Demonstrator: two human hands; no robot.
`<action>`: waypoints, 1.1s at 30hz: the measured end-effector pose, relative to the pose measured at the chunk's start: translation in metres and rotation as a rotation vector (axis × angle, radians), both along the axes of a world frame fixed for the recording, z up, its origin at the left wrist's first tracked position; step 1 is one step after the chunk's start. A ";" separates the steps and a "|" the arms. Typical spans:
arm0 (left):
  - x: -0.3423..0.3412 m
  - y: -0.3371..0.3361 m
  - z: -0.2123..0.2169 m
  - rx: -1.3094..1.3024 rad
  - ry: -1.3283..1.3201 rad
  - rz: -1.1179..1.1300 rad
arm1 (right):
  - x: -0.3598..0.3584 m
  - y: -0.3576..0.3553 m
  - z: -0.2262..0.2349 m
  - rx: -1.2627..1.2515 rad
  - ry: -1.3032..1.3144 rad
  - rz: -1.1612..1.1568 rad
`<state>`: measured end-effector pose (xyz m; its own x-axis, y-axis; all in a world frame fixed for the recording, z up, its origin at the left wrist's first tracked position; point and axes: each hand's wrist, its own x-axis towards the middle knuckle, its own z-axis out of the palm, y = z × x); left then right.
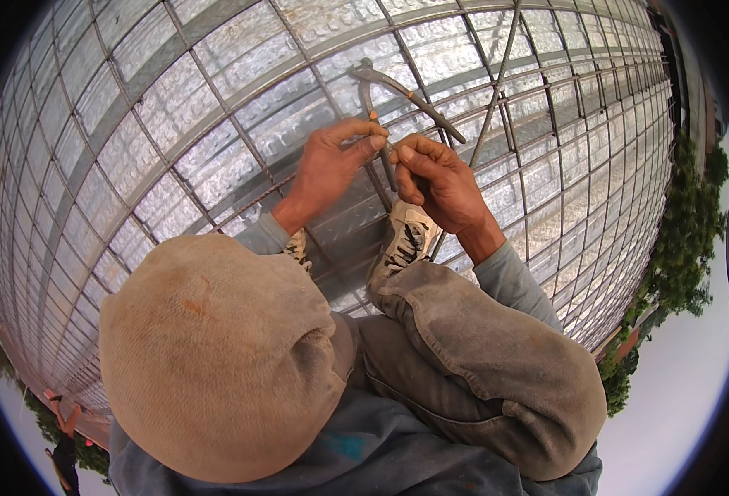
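Rebar mesh [230, 117], distant edge [672, 103]; pincers [418, 100] beside left hand [329, 165], right hand [447, 183]; either grip unclear

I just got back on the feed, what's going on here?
A person in dusty trousers crouches over a steel bar grid above shiny metal sheeting. The left hand and right hand are close together; anything between their fingertips is too small to make out. Spread pliers are right by them, one handle passing between the hands.

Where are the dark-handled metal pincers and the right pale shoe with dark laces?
Dark-handled metal pincers [436, 117]: head view, on the upper handle.
Right pale shoe with dark laces [406, 238]: head view, on its laced front.
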<state>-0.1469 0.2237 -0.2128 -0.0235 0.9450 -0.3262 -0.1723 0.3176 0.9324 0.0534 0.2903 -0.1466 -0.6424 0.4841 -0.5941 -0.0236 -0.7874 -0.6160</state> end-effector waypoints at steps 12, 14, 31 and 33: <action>0.004 -0.001 0.012 -0.084 -0.228 0.044 | -0.005 0.018 0.008 0.701 -0.378 0.324; 0.001 0.001 0.014 -0.159 -0.333 -0.003 | -0.006 0.021 0.011 0.918 -0.462 0.409; -0.010 0.006 0.017 -0.068 -0.218 0.018 | -0.005 0.001 0.002 0.952 -0.650 0.373; -0.013 0.005 0.015 -0.103 -0.185 0.013 | -0.003 0.002 0.002 0.623 -0.493 0.277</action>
